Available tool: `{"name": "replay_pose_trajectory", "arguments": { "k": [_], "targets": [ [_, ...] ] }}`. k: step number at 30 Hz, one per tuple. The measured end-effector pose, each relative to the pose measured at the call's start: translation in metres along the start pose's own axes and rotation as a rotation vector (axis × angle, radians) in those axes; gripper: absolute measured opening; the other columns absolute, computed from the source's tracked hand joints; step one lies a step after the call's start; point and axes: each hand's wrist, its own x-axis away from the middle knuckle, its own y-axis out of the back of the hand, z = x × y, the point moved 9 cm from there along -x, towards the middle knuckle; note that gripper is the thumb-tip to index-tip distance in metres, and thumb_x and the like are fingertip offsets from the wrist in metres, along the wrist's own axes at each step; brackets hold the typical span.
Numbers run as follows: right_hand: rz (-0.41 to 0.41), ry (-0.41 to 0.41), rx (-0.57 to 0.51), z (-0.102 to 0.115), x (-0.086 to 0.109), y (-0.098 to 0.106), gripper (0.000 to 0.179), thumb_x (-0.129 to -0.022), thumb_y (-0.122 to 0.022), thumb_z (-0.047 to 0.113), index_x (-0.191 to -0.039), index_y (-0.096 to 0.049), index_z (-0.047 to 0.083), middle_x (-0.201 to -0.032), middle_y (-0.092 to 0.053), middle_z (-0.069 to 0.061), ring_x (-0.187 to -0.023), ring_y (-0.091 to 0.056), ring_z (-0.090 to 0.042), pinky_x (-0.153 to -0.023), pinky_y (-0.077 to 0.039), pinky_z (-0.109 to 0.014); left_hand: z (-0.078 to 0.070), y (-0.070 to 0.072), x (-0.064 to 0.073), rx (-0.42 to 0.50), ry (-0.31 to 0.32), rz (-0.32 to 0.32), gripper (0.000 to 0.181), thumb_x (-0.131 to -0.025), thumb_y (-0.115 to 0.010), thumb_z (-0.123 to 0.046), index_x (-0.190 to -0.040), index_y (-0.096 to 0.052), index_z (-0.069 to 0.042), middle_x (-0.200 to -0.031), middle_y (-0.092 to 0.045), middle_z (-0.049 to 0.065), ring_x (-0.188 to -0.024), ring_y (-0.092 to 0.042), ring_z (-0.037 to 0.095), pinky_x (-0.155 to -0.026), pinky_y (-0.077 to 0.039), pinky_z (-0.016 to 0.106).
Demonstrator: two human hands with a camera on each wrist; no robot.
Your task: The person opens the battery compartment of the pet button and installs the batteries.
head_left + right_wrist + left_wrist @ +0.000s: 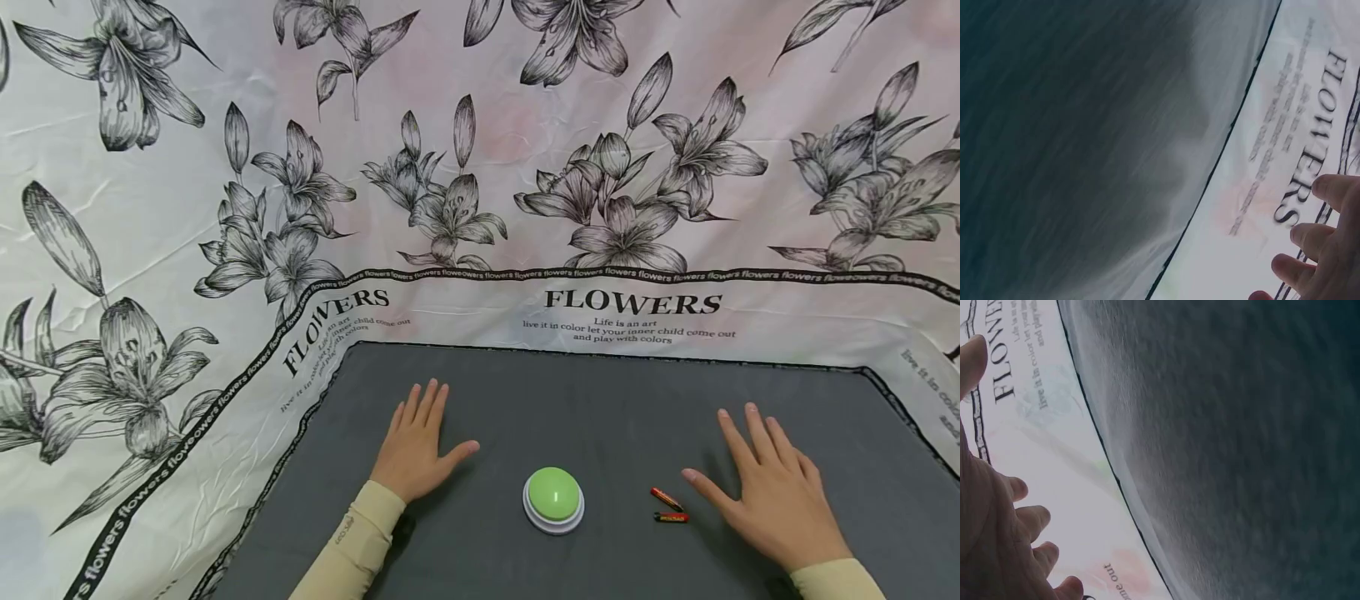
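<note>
Between my two hands, on the dark grey cloth, stands a round green push button (553, 493) on a white base. Two small red-and-black batteries (666, 499) lie to its right, one slanted and one level, close to my right thumb. My left hand (417, 446) is spread palm down to the left of the button, holding nothing. My right hand (780, 492) is likewise spread, fingers pointing away from me, to the right of the batteries. In the wrist views the left fingers (1034, 520) and the right fingers (1310, 240) show extended, with nothing in them.
The grey table surface (480, 400) is bordered by a white cloth (450, 321) printed with "FLOWERS" lettering. Behind it the same white cloth, with black line-drawn lilies, rises at the back and left.
</note>
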Motion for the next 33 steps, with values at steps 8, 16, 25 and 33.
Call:
{"name": "replay_pose_trajectory", "arguments": {
  "k": [8, 16, 25, 33],
  "targets": [
    [-0.027, 0.053, -0.034, 0.042, -0.01, 0.002, 0.107, -0.097, -0.063, 0.076, -0.176, -0.016, 0.022, -0.182, -0.009, -0.02, -0.161, -0.021, -0.054, -0.112, -0.024, -0.08, -0.014, -0.008, 0.001, 0.03, -0.021, 0.018, 0.103, -0.1, -0.054, -0.078, -0.175, -0.019, -0.016, -0.182, -0.018, 0.008, -0.17, -0.013, 0.036, -0.134, -0.021, 0.062],
    [-0.009, 0.13, -0.094, 0.088, -0.014, -0.006, 0.102, -0.097, -0.064, 0.075, -0.174, -0.025, 0.022, -0.18, -0.02, -0.019, -0.156, -0.032, -0.052, -0.11, -0.032, -0.08, -0.05, -0.022, 0.003, 0.092, -0.085, 0.073, 0.105, -0.099, -0.052, -0.079, -0.175, -0.02, -0.015, -0.182, -0.019, 0.009, -0.169, -0.017, 0.037, -0.134, -0.024, 0.061],
    [0.026, 0.223, -0.186, 0.137, -0.007, -0.024, 0.093, -0.099, -0.065, 0.071, -0.17, -0.038, 0.017, -0.175, -0.036, -0.016, -0.146, -0.052, -0.047, -0.107, -0.046, -0.075, -0.094, -0.039, 0.006, 0.107, -0.179, 0.217, 0.11, -0.096, -0.049, -0.087, -0.176, -0.015, -0.02, -0.183, -0.015, 0.004, -0.17, -0.013, 0.03, -0.133, -0.03, 0.056],
    [0.059, 0.272, -0.213, 0.158, -0.001, -0.036, 0.096, -0.094, -0.07, 0.074, -0.164, -0.048, 0.013, -0.163, -0.055, -0.014, -0.136, -0.063, -0.042, -0.106, -0.053, -0.066, -0.11, -0.046, 0.011, 0.11, -0.257, 0.29, 0.121, -0.09, -0.06, -0.087, -0.175, -0.018, -0.012, -0.183, -0.015, 0.007, -0.17, -0.017, 0.03, -0.131, -0.034, 0.055]
  ]
}}
